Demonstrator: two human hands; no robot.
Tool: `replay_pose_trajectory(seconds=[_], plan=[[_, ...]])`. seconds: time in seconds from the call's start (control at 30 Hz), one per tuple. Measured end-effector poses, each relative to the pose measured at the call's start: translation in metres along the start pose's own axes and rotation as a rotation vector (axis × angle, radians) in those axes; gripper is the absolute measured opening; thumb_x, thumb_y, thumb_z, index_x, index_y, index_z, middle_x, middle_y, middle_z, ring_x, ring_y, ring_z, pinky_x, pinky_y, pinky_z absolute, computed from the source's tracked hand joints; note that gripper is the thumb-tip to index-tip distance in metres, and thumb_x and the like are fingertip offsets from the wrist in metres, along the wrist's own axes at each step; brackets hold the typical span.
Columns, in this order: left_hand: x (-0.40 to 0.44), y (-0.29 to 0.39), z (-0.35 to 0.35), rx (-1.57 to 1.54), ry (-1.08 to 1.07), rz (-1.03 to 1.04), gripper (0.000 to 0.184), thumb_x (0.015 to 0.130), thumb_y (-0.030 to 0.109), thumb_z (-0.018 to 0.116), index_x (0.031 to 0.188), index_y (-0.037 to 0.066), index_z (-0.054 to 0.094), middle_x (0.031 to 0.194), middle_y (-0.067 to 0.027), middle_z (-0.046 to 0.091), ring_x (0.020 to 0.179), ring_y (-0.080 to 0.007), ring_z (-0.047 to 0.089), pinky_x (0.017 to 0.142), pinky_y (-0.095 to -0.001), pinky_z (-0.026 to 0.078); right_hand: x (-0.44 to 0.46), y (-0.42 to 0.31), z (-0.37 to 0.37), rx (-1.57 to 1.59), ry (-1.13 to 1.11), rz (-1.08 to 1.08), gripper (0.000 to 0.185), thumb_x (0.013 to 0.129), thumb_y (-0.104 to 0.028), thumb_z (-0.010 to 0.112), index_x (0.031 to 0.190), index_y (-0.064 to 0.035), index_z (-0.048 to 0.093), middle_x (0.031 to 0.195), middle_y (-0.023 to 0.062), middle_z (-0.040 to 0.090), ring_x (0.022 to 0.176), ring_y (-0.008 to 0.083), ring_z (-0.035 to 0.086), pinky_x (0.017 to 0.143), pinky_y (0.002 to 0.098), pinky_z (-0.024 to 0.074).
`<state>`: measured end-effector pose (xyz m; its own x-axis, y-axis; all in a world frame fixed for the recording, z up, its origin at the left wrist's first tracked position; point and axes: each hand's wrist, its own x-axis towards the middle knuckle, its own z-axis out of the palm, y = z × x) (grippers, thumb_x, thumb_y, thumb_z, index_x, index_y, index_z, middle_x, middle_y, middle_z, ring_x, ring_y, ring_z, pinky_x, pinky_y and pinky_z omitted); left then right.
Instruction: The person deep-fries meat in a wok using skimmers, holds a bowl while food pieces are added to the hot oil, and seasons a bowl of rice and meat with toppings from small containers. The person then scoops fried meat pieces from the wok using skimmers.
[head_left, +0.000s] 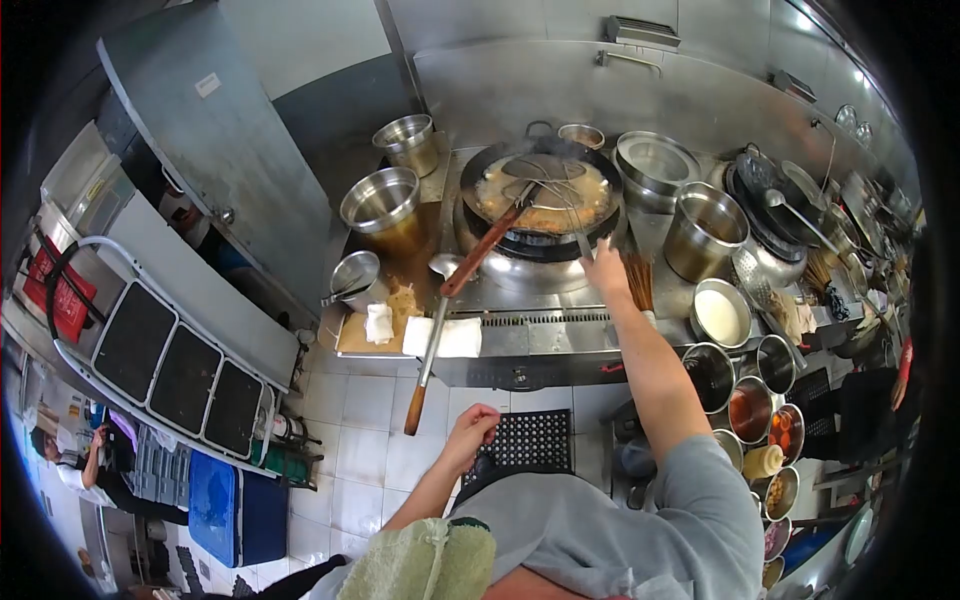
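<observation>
My right hand [604, 272] is closed around the lower end of a long metal utensil handle [581, 238] at the wok's near right rim. Its working end overlaps the skimmer, so I cannot make out its kind. A round mesh skimmer [535, 172] with a long wooden handle [490, 245] lies across the wok [475, 218]. Pale bubbling liquid and orange-brown food [545, 218] fill the wok. My left hand [472, 430] hangs low before the stove, fingers curled, nothing visible in them. Near it, a wooden-handled ladle [437, 335] juts over the stove's front edge.
Steel pots [385, 205] stand left of the wok, beside white folded cloths [455, 338]. To the right are a deep pot [705, 235], a bowl of white liquid [720, 316] and several ingredient containers [750, 408]. A bamboo brush [638, 283] lies by my right wrist.
</observation>
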<state>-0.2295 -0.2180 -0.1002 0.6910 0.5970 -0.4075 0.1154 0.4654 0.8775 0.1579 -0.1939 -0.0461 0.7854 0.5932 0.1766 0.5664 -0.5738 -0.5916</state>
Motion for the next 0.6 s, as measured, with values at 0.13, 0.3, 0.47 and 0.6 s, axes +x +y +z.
replay_pose_trajectory(seconds=[0.13, 0.3, 0.47, 0.6], plan=[[0.008, 0.005, -0.024, 0.126, 0.029, 0.066, 0.005, 0.087, 0.005, 0.059, 0.09, 0.007, 0.057, 0.072, 0.0016, 0.053, 0.064, -0.0062, 0.048, 0.056, -0.0207, 0.039, 0.017, -0.005, 0.027, -0.065, 0.148, -0.144, 0.042, 0.084, -0.01, 0.054, 0.125, -0.0054, 0.044, 0.111, 0.0264, 0.054, 0.099, 0.0426, 0.058, 0.087, 0.0476, 0.048], [0.027, 0.019, -0.044, 0.209, -0.078, 0.213, 0.009, 0.087, 0.002, 0.06, 0.095, 0.004, 0.057, 0.079, 0.0012, 0.057, 0.068, -0.0042, 0.05, 0.06, -0.0187, 0.04, 0.094, 0.003, -0.011, -0.421, 0.007, -0.269, 0.043, 0.084, -0.005, 0.045, 0.127, -0.0035, 0.048, 0.097, 0.0253, 0.061, 0.09, 0.0386, 0.063, 0.08, 0.0473, 0.0516], [0.043, 0.037, -0.075, 0.173, -0.188, 0.167, 0.011, 0.088, 0.002, 0.059, 0.098, 0.005, 0.056, 0.082, 0.0021, 0.056, 0.071, -0.0043, 0.05, 0.062, -0.0186, 0.041, 0.041, -0.06, -0.163, -0.577, -0.012, -0.41, 0.044, 0.08, 0.001, 0.048, 0.124, 0.0019, 0.049, 0.093, 0.0277, 0.064, 0.091, 0.039, 0.063, 0.079, 0.0464, 0.0521], [0.06, 0.047, -0.088, 0.222, -0.206, 0.181, 0.012, 0.087, 0.002, 0.061, 0.098, 0.003, 0.057, 0.086, 0.001, 0.058, 0.078, -0.0051, 0.054, 0.068, -0.0192, 0.045, 0.032, -0.068, -0.169, -0.623, -0.119, -0.323, 0.045, 0.081, 0.003, 0.046, 0.126, 0.0008, 0.048, 0.095, 0.028, 0.063, 0.093, 0.039, 0.063, 0.08, 0.0469, 0.0506]])
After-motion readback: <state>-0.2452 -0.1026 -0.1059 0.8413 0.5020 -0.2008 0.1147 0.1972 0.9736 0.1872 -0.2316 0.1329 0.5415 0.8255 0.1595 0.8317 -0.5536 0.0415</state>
